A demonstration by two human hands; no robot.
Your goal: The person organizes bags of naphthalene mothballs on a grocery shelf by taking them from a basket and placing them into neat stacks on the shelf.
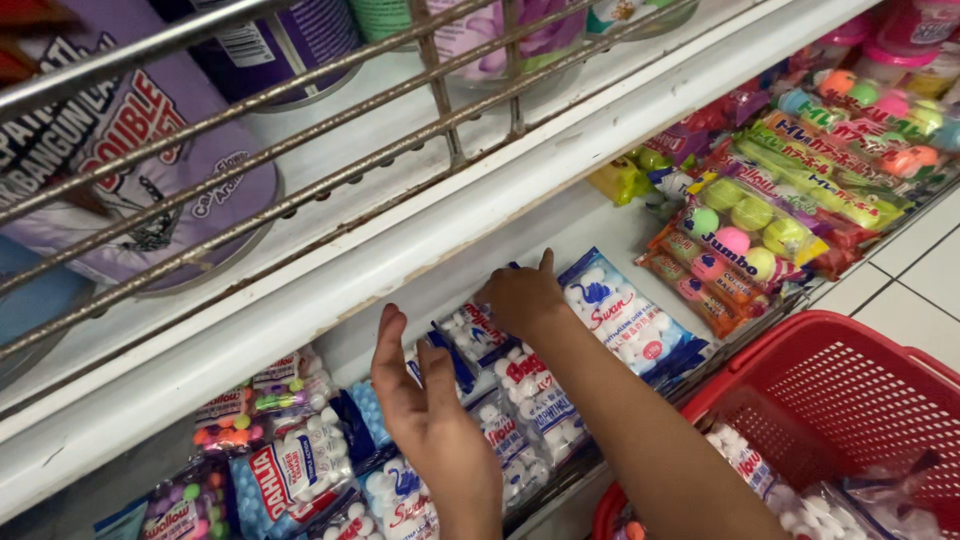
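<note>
Both of my hands reach into the lowest shelf [470, 280] of a white shop rack. My left hand [420, 410] lies with fingers spread on clear packets of white balls [520, 405]. My right hand [522, 297] is further in, its fingers curled over the top edge of a packet of white balls in a blue-trimmed bag [625, 320]. Whether the right hand grips that packet is hidden by the hand itself.
A red plastic basket [830, 390] stands at the lower right with several packets in it. Packets of coloured balls [750, 225] fill the shelf's right side. Above, a wire rail [300, 130] fronts a shelf of purple tubs [130, 170]. White floor tiles [920, 270] show at the right.
</note>
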